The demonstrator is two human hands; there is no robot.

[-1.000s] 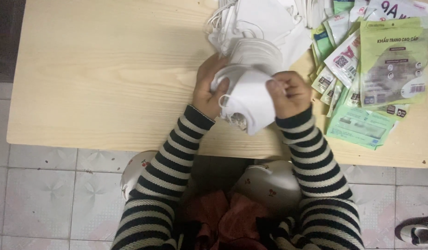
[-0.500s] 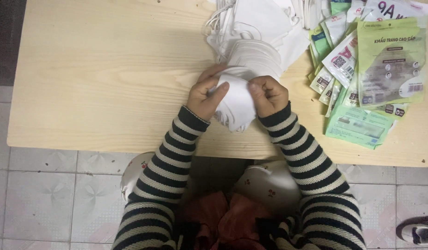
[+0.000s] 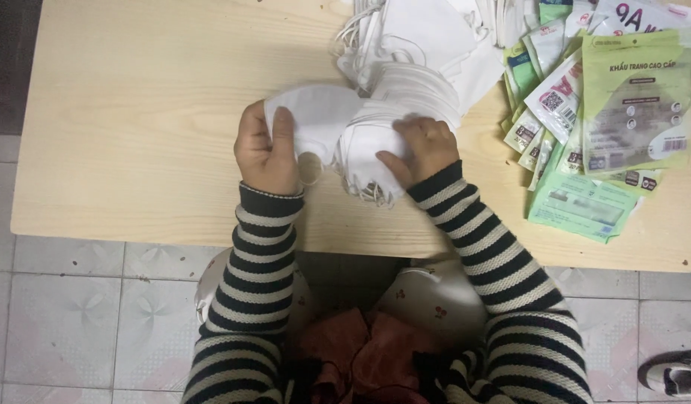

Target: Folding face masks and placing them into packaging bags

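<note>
At a pale wooden bench (image 3: 136,112), seen from the head camera looking straight down, a person in black-and-white striped sleeves works a bundle of soft white folded face masks. Left hand (image 3: 267,150) has its grip closed on a single white folded face mask (image 3: 315,120), thumb laid over the near edge and fingers beneath, the mask lifted just off the bench top and partly peeled away to the left. Right hand (image 3: 424,150) has its grip closed around a small stack of white face masks (image 3: 368,161), fingers curled over the top, thin ear loops dangling below toward the bench's near edge. Both lie at the middle of the bench, touching one another, just in front of a larger loose heap of white masks (image 3: 427,45) at the far edge. To the right, well apart from the hands, lies a spread of flat green-and-white printed packets (image 3: 615,120). Judged from the pictures, the masks look light, limp and easily creased, apt to cling together in layers; a gentle pinch at a folded edge seems the safest hold, clear of the loops, which could snag. Below the bench edge, grey patterned floor tiles (image 3: 76,314) and a red cloth (image 3: 360,359) on the lap show.
</note>
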